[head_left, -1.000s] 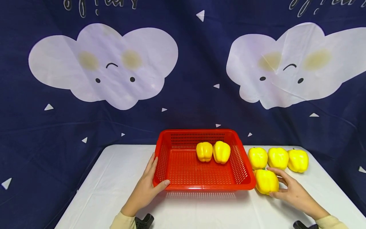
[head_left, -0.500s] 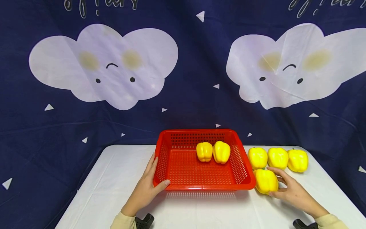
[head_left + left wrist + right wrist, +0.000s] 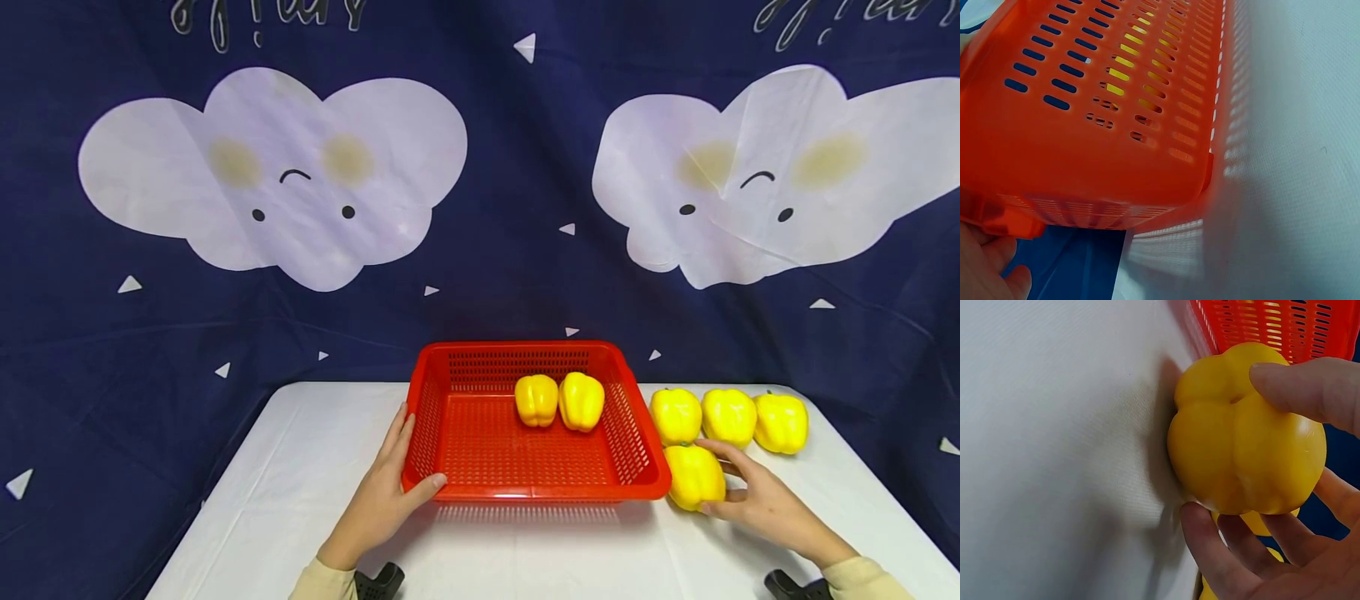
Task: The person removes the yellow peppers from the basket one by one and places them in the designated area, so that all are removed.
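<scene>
A red plastic basket (image 3: 532, 492) with slotted walls stands on the white table. My left hand (image 3: 381, 492) holds its near left corner, thumb over the front rim and fingers along the outer left side; in the left wrist view fingertips (image 3: 1004, 253) show by the rim. Just right of the basket, my right hand (image 3: 768, 504) grips a yellow bell pepper (image 3: 696, 477), thumb on the near side and fingers around the far side. The right wrist view shows its lobed bottom, close beside the tablecloth. Two yellow bell peppers (image 3: 536, 401) lie inside the basket at the back right.
Three more yellow bell peppers (image 3: 729, 417) stand in a row at the table's back right, behind the gripped one. A dark blue curtain (image 3: 517, 275) with printed clouds hangs behind the table (image 3: 300, 442).
My right hand and the bell pepper in it have shifted slightly left, toward the basket. The left hand and the basket have stayed in place.
</scene>
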### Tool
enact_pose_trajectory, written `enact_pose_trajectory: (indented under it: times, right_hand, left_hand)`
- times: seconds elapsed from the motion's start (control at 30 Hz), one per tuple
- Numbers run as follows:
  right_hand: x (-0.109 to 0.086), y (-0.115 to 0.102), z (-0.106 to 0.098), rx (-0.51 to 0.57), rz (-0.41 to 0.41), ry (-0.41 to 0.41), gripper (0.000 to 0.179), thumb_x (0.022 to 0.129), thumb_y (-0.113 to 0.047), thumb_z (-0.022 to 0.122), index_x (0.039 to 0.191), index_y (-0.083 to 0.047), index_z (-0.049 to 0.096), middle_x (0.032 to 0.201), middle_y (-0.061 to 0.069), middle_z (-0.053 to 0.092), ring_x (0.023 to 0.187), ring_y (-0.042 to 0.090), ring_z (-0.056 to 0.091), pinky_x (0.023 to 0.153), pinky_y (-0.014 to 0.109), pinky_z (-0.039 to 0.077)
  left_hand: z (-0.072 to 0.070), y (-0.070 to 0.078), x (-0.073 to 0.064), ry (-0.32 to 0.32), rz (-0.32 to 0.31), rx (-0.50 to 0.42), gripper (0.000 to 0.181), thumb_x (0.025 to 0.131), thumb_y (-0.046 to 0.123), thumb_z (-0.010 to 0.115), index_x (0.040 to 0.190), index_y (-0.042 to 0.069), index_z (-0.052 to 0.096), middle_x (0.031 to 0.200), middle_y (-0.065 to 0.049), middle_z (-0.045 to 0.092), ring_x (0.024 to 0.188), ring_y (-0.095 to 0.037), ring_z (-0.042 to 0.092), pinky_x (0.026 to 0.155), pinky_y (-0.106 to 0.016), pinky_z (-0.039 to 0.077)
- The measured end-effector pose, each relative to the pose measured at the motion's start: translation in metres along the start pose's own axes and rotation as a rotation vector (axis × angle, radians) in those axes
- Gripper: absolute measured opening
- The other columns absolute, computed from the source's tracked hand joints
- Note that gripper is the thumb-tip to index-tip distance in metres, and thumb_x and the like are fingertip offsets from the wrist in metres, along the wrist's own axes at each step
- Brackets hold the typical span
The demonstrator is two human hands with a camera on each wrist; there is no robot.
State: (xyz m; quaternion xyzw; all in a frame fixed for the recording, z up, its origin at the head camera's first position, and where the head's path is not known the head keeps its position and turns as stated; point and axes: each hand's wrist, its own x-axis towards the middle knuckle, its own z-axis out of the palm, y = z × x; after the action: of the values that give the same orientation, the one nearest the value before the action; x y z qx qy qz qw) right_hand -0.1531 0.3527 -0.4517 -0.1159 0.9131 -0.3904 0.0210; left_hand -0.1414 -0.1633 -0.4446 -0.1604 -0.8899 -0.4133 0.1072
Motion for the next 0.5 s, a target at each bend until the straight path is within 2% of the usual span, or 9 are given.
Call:
enact_pose_trajectory:
  times: [0.23,0.47,0.5]
  right_hand:
    - [-0.0006,-0.0015,-0.0004,-0.003,0.027,-0.012,0.086,0.076,-0.017,0.088,0.147,-0.002,0.043,0.144,0.027,0.046,0.121,0.051,0.050,0.076,0.024,0.056]
    - [0.0016,-0.0012,-0.0012,-0.013,0.019,-0.016,0.089,0.075,-0.017,0.088,0.148,0.001,0.041,0.146,0.028,0.044,0.123,0.052,0.049,0.078,0.024,0.056]
    - [0.0019,-0.0014,-0.0017,-0.015,0.016,-0.018,0.089,0.075,-0.017,0.088,0.148,0.001,0.041,0.146,0.028,0.044,0.122,0.050,0.050,0.080,0.028,0.058]
  left_hand:
    - [0.0005,-0.0001,0.0000,-0.002,-0.003,-0.003,0.095,0.092,0.049,0.070,0.161,0.006,0.019,0.168,0.003,0.003,0.150,-0.035,0.022,0.110,-0.065,0.030]
    - [0.0003,-0.0004,0.0002,-0.005,-0.011,0.002,0.095,0.092,0.049,0.069,0.161,0.007,0.019,0.168,0.004,0.002,0.149,-0.035,0.022,0.109,-0.066,0.031]
    - [0.0004,-0.0005,0.0001,-0.005,-0.011,0.001,0.095,0.092,0.048,0.070,0.161,0.006,0.019,0.168,0.003,0.002,0.149,-0.036,0.023,0.109,-0.066,0.031]
